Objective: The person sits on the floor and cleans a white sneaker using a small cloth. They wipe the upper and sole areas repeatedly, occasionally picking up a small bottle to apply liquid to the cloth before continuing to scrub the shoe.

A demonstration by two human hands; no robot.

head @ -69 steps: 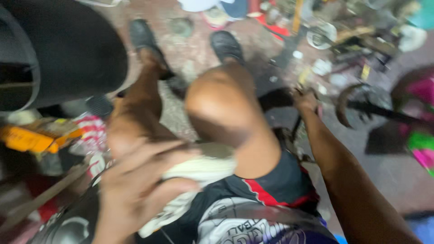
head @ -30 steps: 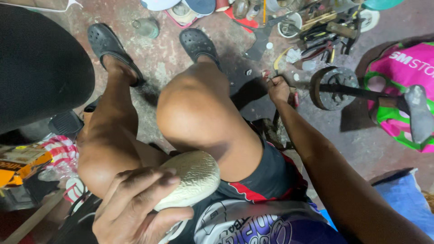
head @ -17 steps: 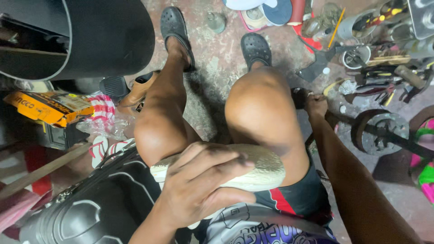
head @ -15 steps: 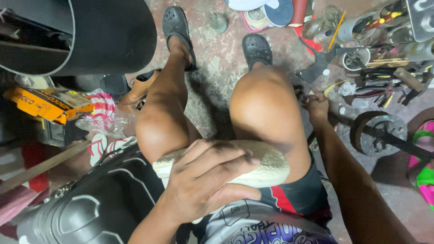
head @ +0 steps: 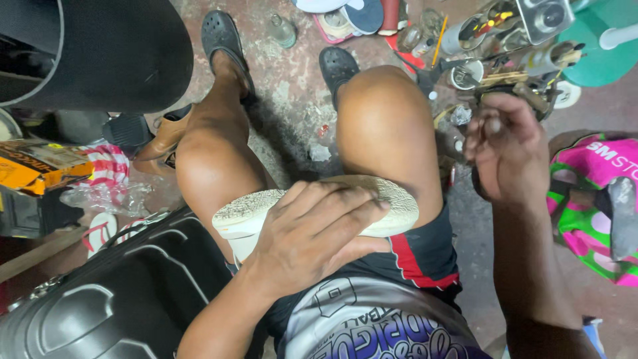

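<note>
A white shoe [head: 252,209] lies sole-up across my thighs, its worn pale sole facing the camera. My left hand [head: 312,233] grips it from above, fingers spread over the sole's middle. My right hand [head: 502,143] is raised beside my right knee, fingers curled around something small that I cannot make out. Both my feet in dark clogs [head: 222,36] rest on the stained concrete floor.
A black hard-shell suitcase [head: 113,299] sits at my lower left. A brown shoe [head: 166,136] and a yellow box [head: 36,166] lie left. Cluttered tools and cans [head: 492,46] fill the top right. A pink and green bag [head: 591,199] with a metal stand is at right.
My right hand has lifted from the floor clutter up to knee height with its fingers closed. The left hand keeps holding the shoe on my lap.
</note>
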